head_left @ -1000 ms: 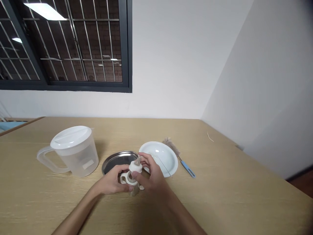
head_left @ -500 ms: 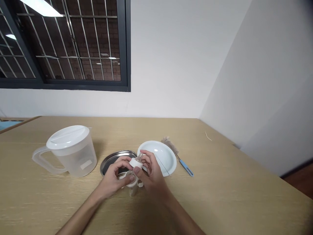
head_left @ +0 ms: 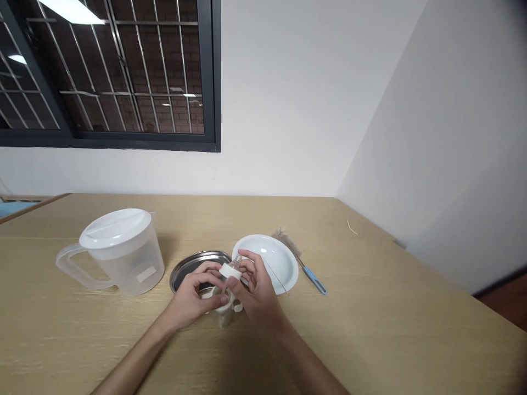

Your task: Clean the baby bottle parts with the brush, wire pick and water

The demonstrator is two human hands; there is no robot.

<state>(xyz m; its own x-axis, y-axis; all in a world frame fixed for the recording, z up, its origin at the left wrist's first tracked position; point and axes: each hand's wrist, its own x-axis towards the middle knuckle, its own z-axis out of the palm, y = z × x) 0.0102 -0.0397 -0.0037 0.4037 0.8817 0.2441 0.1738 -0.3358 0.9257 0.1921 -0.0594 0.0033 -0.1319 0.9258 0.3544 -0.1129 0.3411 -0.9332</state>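
I see the right hand [head_left: 257, 291] pinching a white ring-shaped cap with a clear nipple [head_left: 231, 269] between thumb and curled fingers. Just below it sits a small clear bottle [head_left: 225, 315] with pale looped handles; the left hand [head_left: 193, 296] curves around its rim, thumb pressed there, other fingers bent. Close behind lie a shiny round metal tray [head_left: 179, 272], partly hidden by my left fingers, and a smooth white bowl [head_left: 284, 263], its near-left edge blocked by my right. A bristly brush [head_left: 313, 280] rests beside the bowl; a frosted plastic pitcher [head_left: 132, 266] stands left on the wood-grain table [head_left: 370, 318].
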